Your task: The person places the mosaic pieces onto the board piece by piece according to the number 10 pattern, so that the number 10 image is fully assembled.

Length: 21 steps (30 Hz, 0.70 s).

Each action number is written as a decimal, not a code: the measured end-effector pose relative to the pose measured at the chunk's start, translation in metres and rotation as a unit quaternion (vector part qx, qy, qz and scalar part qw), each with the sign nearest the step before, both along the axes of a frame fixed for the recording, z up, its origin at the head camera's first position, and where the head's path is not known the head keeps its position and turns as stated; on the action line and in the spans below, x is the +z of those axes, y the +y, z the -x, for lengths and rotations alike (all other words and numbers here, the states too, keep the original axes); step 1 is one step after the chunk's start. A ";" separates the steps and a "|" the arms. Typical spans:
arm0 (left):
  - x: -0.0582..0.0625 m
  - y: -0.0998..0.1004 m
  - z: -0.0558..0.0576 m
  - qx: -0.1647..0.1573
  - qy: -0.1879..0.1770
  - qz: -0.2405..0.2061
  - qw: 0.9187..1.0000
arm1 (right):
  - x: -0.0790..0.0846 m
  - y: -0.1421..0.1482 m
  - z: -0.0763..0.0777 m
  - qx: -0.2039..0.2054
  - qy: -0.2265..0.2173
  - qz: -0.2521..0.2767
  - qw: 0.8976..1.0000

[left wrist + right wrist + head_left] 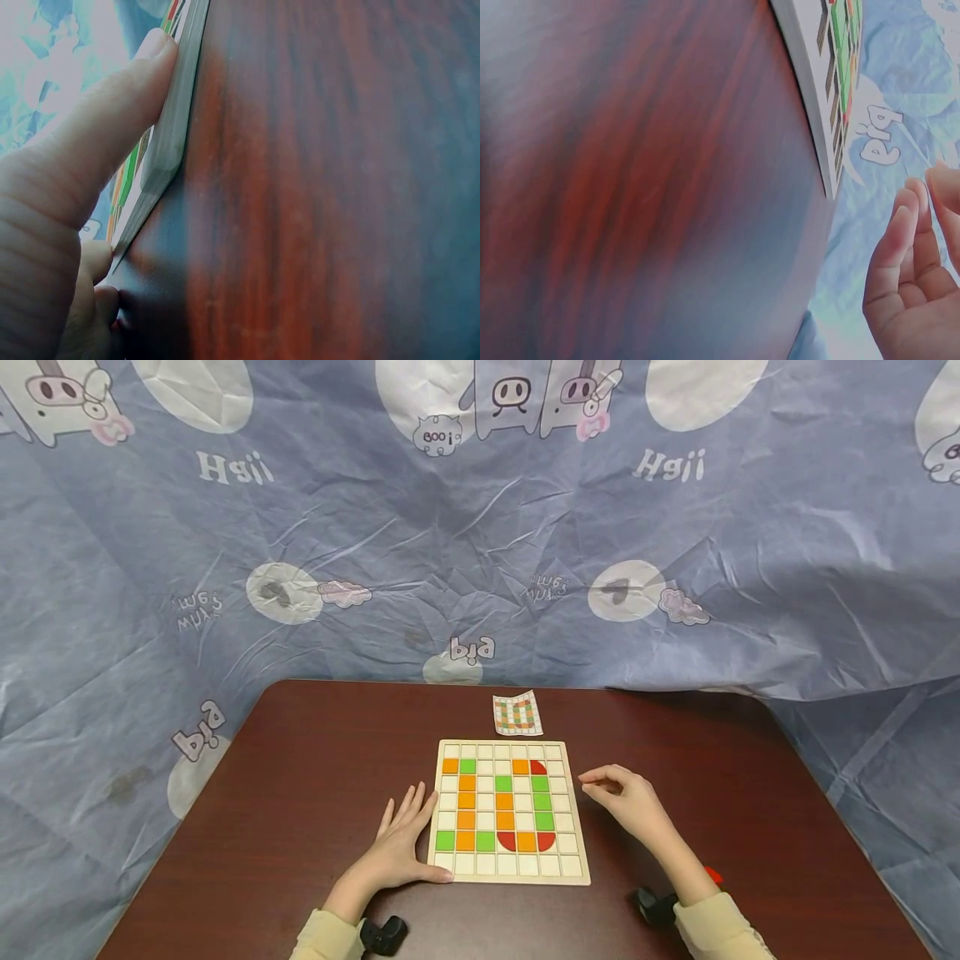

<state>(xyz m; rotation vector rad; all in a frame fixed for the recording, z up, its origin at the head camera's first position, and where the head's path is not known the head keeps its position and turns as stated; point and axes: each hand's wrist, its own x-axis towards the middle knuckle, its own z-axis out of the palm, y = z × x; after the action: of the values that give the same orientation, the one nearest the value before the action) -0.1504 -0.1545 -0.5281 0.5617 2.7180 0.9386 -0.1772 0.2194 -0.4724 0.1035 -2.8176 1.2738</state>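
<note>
A cream grid board (528, 865) lies flat in the middle of the table. Orange tiles (467, 820), green tiles (542, 802) and red quarter-round tiles (546, 842) sit in some of its squares. My left hand (392, 856) spreads along the board's left side, with the thumb (112, 112) on the near left corner and the fingertips by the left edge. Just off the right edge, above the table, hovers my right hand (630, 802). Its fingers (896, 232) are loosely bent, and nothing shows between them and the thumb.
Behind the board lies a small paper card (517, 714) printed with a coloured grid pattern. The dark red-brown table (337, 752) backs onto a blue patterned cloth (420, 527). Black wrist devices (384, 935) are on both arms, and a red piece shows beside the right wrist.
</note>
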 end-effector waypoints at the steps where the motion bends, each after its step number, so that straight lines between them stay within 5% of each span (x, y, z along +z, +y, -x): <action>1: 0.000 0.000 0.000 0.000 0.000 -0.001 1.000 | 0.000 0.004 -0.004 0.001 -0.001 0.004 1.000; 21: -0.001 0.000 0.000 -0.003 0.004 -0.003 1.000 | -0.004 0.091 -0.066 -0.045 -0.107 -0.002 0.993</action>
<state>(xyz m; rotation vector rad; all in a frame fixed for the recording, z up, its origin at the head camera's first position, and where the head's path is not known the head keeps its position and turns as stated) -0.1505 -0.1549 -0.5294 0.5746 2.7194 0.9466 -0.1110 0.3105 -0.4768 -0.1679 -2.9603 1.3345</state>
